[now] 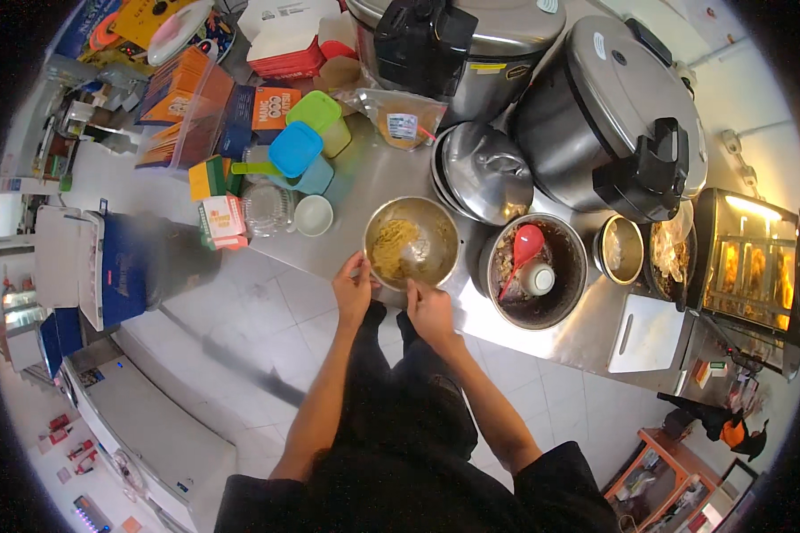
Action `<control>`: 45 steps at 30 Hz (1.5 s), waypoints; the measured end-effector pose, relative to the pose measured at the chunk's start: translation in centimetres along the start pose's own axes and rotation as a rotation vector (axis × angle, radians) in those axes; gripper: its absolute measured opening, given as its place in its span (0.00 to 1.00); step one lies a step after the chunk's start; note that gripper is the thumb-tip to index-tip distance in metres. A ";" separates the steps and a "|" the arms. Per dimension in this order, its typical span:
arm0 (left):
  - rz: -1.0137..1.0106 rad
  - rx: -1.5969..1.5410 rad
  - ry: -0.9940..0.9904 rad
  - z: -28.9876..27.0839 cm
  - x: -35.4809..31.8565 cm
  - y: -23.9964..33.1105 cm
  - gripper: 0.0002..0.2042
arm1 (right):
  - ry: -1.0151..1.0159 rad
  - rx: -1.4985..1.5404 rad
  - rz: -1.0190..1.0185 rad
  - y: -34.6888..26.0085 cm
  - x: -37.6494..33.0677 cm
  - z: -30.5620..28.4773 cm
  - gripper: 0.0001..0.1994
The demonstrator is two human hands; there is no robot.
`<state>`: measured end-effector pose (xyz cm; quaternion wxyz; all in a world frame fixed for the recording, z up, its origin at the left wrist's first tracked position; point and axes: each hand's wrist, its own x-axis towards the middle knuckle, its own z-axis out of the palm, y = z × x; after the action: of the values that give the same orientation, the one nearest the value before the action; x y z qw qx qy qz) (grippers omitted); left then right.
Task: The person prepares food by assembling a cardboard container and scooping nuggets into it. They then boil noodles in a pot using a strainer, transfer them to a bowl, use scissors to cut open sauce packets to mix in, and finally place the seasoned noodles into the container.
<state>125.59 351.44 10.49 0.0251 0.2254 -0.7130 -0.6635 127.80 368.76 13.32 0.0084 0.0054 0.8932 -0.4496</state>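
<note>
Both hands are at the near rim of a steel mixing bowl point(412, 242) that sits at the front edge of the steel counter point(587, 333). The left hand point(354, 289) pinches the rim at about 8 o'clock, fingers closed on the metal. The right hand point(430, 311) meets the rim at about 6 o'clock; its fingers curl toward the bowl, though I cannot tell whether they truly grip it.

Inside the bowl lies a yellowish, crumbly mix point(394, 246), heaped toward 9 o'clock, with the right half of the bottom bare. It looks like a small portion, already in the bowl and not spread out or moved to another vessel.

At 3 o'clock from the bowl, nearly touching, stands a dark pot point(560, 298) with a red ladle point(522, 250) and a small white cup point(540, 279) in it. At 1 o'clock rests a steel lid point(487, 173). At 10 o'clock, a small white bowl point(314, 215) and 2 lidded containers, blue point(295, 148) and green point(315, 111).
</note>
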 end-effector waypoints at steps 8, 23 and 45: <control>-0.072 0.001 -0.029 -0.8 0.4 1.1 0.14 | 0.080 -0.169 0.043 -0.2 3.3 -0.2 0.08; -0.067 -0.032 -0.003 -1.0 1.1 1.3 0.13 | 0.050 -0.108 0.176 -2.0 1.1 -4.1 0.07; 0.663 0.475 0.428 -34.3 27.4 21.0 0.08 | 0.251 -0.410 0.184 -16.3 6.4 -1.6 0.15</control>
<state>106.40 310.06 27.41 0.3303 0.1163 -0.8577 -0.3764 121.11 360.32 27.18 -0.0607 0.1403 0.9555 -0.2524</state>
